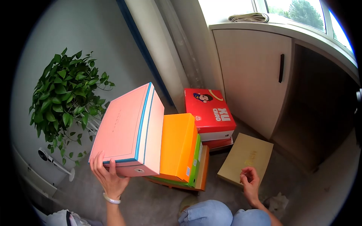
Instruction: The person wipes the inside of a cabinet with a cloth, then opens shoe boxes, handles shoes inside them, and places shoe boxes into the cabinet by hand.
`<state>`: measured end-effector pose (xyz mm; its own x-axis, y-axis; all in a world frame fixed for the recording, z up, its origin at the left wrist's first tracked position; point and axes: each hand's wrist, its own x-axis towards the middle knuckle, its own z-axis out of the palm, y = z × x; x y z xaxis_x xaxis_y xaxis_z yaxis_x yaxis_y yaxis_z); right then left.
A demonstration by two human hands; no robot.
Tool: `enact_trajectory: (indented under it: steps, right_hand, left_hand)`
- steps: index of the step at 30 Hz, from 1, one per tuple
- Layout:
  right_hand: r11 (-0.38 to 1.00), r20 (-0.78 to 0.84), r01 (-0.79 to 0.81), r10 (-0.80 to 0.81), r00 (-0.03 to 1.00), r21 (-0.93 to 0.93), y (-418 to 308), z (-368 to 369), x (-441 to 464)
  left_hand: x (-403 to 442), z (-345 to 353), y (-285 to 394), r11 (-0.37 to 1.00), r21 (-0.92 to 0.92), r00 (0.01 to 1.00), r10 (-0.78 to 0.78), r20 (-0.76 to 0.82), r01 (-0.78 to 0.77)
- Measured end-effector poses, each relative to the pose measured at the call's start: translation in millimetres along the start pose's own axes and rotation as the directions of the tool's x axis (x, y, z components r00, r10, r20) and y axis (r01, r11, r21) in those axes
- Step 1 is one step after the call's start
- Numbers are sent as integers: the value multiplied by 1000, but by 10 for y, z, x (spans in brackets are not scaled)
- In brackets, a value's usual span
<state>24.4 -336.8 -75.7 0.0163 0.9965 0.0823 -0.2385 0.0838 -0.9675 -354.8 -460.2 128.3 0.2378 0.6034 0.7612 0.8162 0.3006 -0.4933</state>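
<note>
A pink box with blue edging (122,124) leans, tilted, at the top of a stack of boxes. My left hand (109,179) grips its near left corner, thumb on the near side and fingers against the lid's edge. Under and beside it are an orange box (175,145) and a green box (197,162). To the right, my right hand (250,180) hovers over the near edge of a gold-coloured box (247,152) on the floor. Its fingers are loosely curled in, and nothing shows in them.
A red box with a cartoon figure (209,111) stands behind the stack, on another box. A leafy plant (69,90) is at the left, near a white stand (62,167). A cabinet (252,71) with an open section lies at the right, folded cloth (249,17) above it.
</note>
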Motion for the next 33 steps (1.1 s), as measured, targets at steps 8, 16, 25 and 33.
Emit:
enact_trajectory:
  steps: [8,16,25,33]
  right_hand:
    - [999,78,-38,36,996,29,9,-94,26]
    - [863,277,-204,77,958,463,-1041,-202,141]
    - [693,55,-166,180,982,702,-816,-1113,283]
    - [952,-129,-250,274,953,176,753,-1518,578]
  left_hand:
    - [716,-395,227,949,-271,976,110,-188,-159]
    - [1122,-566,943,765,-552,936,195,-292,-331]
    - [810,-17,2646,548,-616,821,310,-479,-566]
    - [-494,776,3653,539,-617,819,387,-423,-573]
